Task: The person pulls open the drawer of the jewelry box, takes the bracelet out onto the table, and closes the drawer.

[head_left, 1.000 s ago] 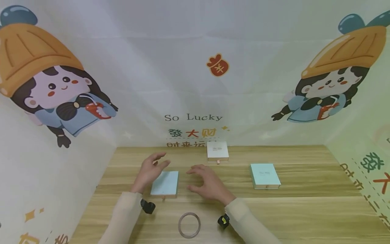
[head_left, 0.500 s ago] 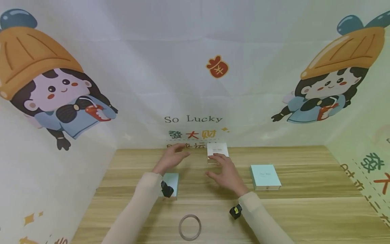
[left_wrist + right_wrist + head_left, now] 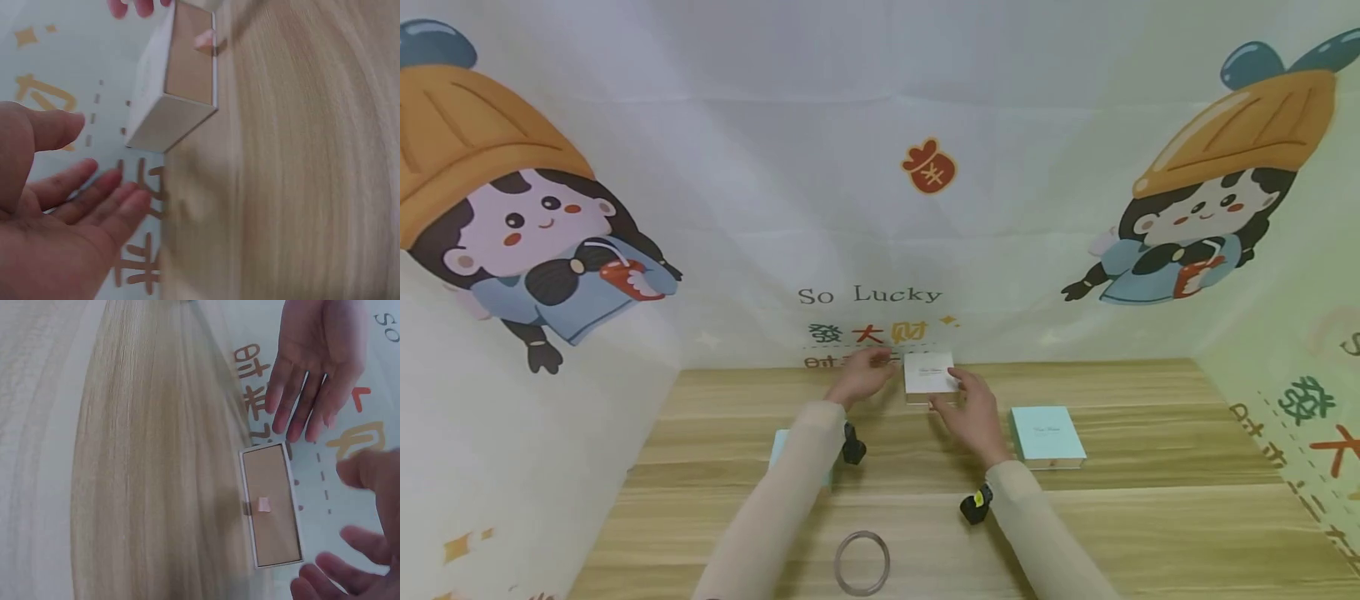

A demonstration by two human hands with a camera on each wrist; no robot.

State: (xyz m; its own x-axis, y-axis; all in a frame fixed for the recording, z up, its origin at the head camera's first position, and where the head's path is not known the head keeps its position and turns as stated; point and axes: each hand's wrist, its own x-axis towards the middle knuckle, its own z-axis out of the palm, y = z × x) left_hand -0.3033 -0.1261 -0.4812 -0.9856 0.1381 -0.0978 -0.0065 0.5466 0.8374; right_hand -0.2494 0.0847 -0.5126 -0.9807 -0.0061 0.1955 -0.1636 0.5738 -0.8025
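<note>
A white square-topped box (image 3: 927,371) faces its tan front (image 3: 276,534) near, long edge left-right; left hand (image 3: 859,378) and right hand (image 3: 977,418) flank it, thumbs spread, grasping nothing.

Blue box (image 3: 778,442) mostly hidden by your left sleeve (image 3: 797,483), lettering (image 3: 931,372) on the white box (image 3: 923,384) too small to read, your right hand (image 3: 979,414) cropped in the right wrist view

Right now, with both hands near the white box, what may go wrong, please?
The right fingers could snag the pink tab of the white box and perhaps open it. The left sleeve, crossing above a pale blue box, might brush it. Drawn toward the person, the white box could bump the bangle.
</note>
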